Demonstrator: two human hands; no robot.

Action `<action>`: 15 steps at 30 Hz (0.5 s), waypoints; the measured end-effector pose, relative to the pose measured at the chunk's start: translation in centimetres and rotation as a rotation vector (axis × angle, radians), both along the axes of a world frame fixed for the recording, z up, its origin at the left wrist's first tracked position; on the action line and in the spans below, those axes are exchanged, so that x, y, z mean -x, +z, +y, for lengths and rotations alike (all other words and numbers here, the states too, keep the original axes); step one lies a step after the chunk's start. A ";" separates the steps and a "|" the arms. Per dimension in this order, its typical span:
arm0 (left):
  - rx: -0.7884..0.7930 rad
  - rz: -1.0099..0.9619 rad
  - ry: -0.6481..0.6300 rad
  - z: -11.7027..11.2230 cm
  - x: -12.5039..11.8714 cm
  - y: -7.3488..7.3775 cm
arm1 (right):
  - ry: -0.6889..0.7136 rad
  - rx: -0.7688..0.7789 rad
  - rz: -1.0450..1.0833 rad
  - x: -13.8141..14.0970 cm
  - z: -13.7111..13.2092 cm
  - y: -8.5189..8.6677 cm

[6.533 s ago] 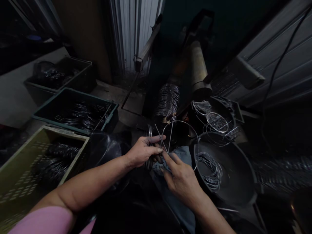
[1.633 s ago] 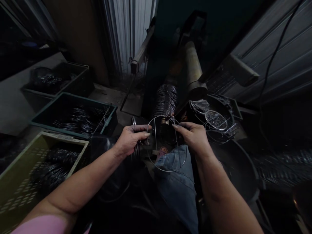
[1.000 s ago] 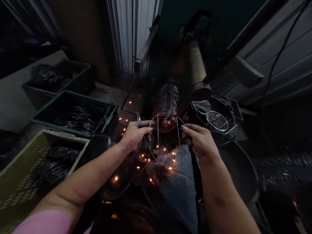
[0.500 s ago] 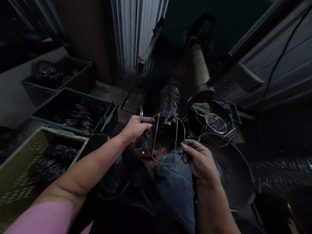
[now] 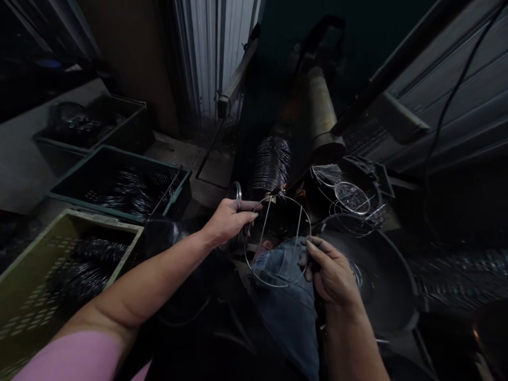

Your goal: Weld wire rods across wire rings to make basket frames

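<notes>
pinching above a denim-clad leg [image 5: 286, 312], left hand [image 5: 228, 222] and right hand [image 5: 332, 267] hold opposite sides of a thin wire ring [image 5: 273, 286], thumbs closed almost to the fingers. it looks light, springy and smooth, probably best held by its rim. being round, it has no long axis; its open face tilts towards the wearer. two straight rods [image 5: 298, 226] across it point forward, roughly parallel.

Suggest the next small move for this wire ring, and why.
Probably turn the wire ring slightly, bringing the right rod toward the copper-coloured tip: in this view, the tip appears between that rod's upper end and the left rod's, lined up with neither.
</notes>
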State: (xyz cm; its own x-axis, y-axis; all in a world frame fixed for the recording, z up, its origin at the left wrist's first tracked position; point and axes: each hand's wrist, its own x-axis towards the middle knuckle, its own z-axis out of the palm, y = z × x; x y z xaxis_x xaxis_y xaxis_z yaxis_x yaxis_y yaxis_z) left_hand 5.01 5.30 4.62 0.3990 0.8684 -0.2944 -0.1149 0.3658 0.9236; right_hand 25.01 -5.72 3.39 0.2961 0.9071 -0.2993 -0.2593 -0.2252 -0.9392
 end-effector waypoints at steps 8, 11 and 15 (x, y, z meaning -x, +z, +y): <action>-0.010 -0.020 -0.015 1.6 -2.6 1.2 | -0.131 0.014 0.027 -1.1 1.0 1.6; -0.003 -0.020 -0.019 1.8 -2.9 1.7 | -0.153 0.003 0.044 -1.4 1.2 2.1; 0.010 -0.007 -0.027 1.9 -2.9 1.9 | -0.157 0.008 0.052 -1.4 1.3 2.2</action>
